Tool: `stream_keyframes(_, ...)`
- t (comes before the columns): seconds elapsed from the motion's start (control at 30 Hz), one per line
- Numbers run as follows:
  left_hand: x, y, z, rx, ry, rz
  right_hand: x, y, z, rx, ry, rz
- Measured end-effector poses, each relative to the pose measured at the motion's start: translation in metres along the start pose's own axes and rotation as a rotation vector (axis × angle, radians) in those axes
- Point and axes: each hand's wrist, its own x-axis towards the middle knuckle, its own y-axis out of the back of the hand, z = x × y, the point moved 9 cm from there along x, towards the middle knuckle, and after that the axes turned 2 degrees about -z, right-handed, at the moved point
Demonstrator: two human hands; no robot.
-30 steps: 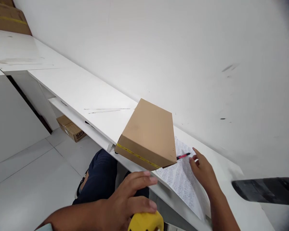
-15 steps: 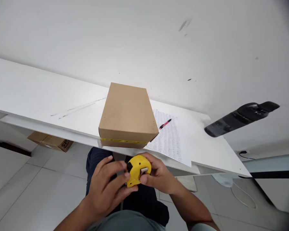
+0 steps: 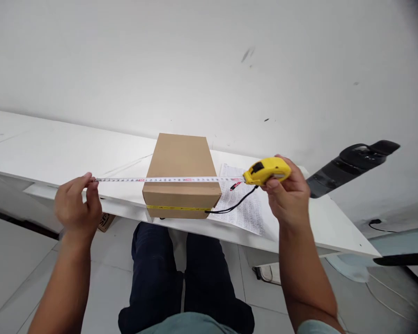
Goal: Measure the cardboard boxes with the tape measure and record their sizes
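Observation:
My right hand [image 3: 288, 192] grips a yellow tape measure [image 3: 269, 170] with a black wrist cord [image 3: 242, 200] hanging from it. Its white blade [image 3: 174, 179] is drawn out leftward, nearly level in view, across the front part of a brown cardboard box [image 3: 183, 157]. Pinched in my left hand [image 3: 78, 202] is the blade's free end, to the left of the box. Whether the blade touches the box's top or hovers above it, I cannot tell. A yellow strip [image 3: 177, 208] runs along the box's front face.
On the white desk [image 3: 90, 144], a printed sheet [image 3: 244, 208] with a red and black pen [image 3: 235, 186] lies right of the box. Farther right stands a dark bottle [image 3: 348, 167]. Behind the desk rises a white wall [image 3: 195, 60]. Another carton [image 3: 106, 221] is on the floor below.
My hands have moved apart, left hand to the left and right hand up to the right. The blade now stretches between them, out of the tape measure's case. The cord has come into view.

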Motion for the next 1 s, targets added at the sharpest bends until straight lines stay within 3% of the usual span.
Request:
stream_keyframes(0.07, 0.006, -0.021, -0.014, -0.077, 0.086, -0.141, 0.011, -0.003, 0.021, 0.006, -0.054, -0.044)
stream_keyframes(0.13, 0.01, -0.029, -0.009, -0.144, 0.093, -0.197, 0.011, -0.014, 0.035, 0.004, -0.103, -0.093)
stream_keyframes(0.23, 0.014, -0.029, 0.014, -0.214, 0.062, -0.217, 0.004, -0.036, 0.044, -0.005, -0.146, -0.164)
stream_keyframes(0.33, 0.016, -0.033, 0.045, -0.364, 0.006, -0.315, -0.001, -0.051, 0.044, 0.012, -0.161, -0.198)
stream_keyframes(0.43, 0.013, -0.04, 0.078, -0.499, -0.06, -0.46, -0.003, -0.057, 0.046, 0.041, -0.187, -0.191)
stream_keyframes(0.5, 0.012, -0.042, 0.091, -0.5, -0.08, -0.496, -0.004, -0.056, 0.047, 0.06, -0.207, -0.178)
stream_keyframes(0.73, 0.014, -0.034, 0.092, -0.35, -0.086, -0.382, -0.004, -0.052, 0.041, 0.102, -0.213, -0.159)
stream_keyframes(0.9, 0.007, 0.012, 0.088, -0.121, -0.127, -0.16, -0.021, -0.027, 0.031, 0.116, -0.213, -0.108)
stream_keyframes(1.0, -0.003, 0.037, 0.105, -0.143, -0.143, -0.14, -0.048, -0.026, 0.027, 0.153, -0.296, -0.195)
